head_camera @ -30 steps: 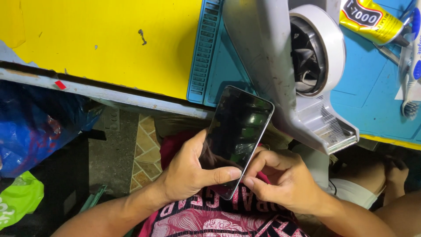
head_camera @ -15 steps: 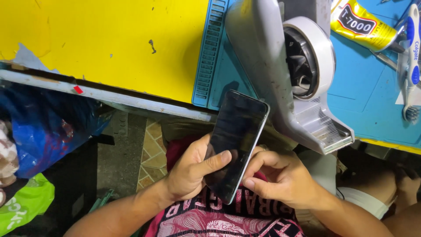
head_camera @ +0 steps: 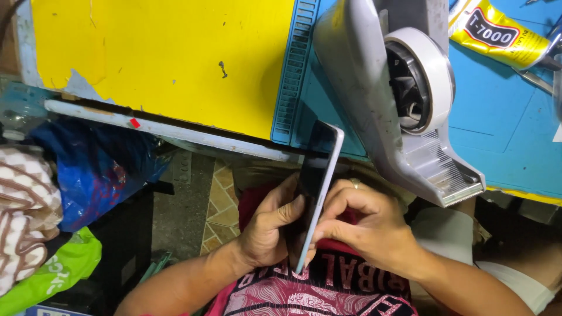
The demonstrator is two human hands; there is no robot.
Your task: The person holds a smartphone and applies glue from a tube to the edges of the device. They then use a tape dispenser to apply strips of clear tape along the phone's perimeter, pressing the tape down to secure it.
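Head view, only one. Phone (head_camera: pixel 315 187) has rolled since half a second ago: the dark glass lay broad to the camera then, now it stands almost on edge, thin light-coloured side rail facing up, screen turned toward the left hand. Top corner sits against the front lip of the desk (head_camera: pixel 175 64), over the blue work mat (head_camera: pixel 503 134); the bottom end is down over the lap, above the red printed shirt (head_camera: pixel 328 287).

Left hand (head_camera: pixel 266 234): fingers curled round the lower half from the screen side, thumb laid across the glass. Closed on the phone, firm wrap.

Right hand (head_camera: pixel 363 225): fingers bent in, tips pressed on the back and edge rail near the lower end, ring visible on one finger. Also closed on the phone, more pinch than wrap.

Read: the grip swapped from viewing the screen to presenting the side seam, so the work looks to be on the edge or back cover, not the display. That's my judgement; I can't tell if any gap has opened along the rail.

On the desk, untouched: grey tape dispenser (head_camera: pixel 404 99) with its white roll just beyond the phone's top, yellow glue tube (head_camera: pixel 497 32) far right. Blue plastic bag (head_camera: pixel 99 169) and green bag (head_camera: pixel 52 269) on the floor at left.
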